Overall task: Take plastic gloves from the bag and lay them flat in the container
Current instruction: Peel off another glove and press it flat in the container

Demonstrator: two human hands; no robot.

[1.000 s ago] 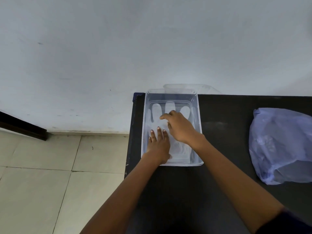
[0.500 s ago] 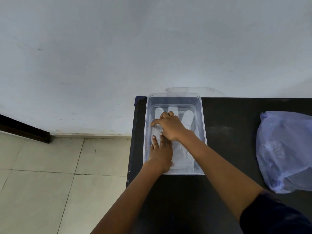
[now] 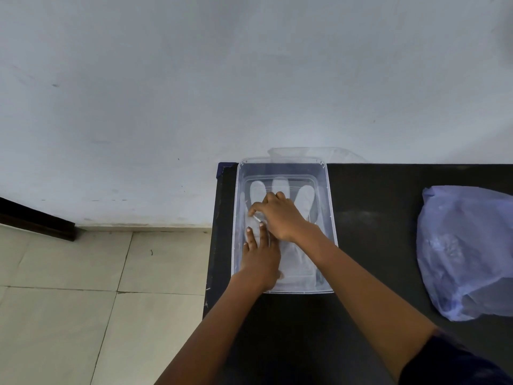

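Note:
A clear plastic container stands at the table's far left corner. A translucent plastic glove lies spread in it, fingers pointing toward the wall. My left hand rests flat on the glove's near left part with straight fingers. My right hand reaches across over the glove's left side, fingertips curled and pinching a fold of the thin plastic near the thumb part. The purple plastic bag lies crumpled at the table's right side, away from both hands.
The black table ends at its left edge just beside the container, with tiled floor below. A white wall rises directly behind. A clear lid leans behind the container.
My right hand has slid left across the glove and curled its fingertips onto the plastic. My left hand has stayed pressed on the near part.

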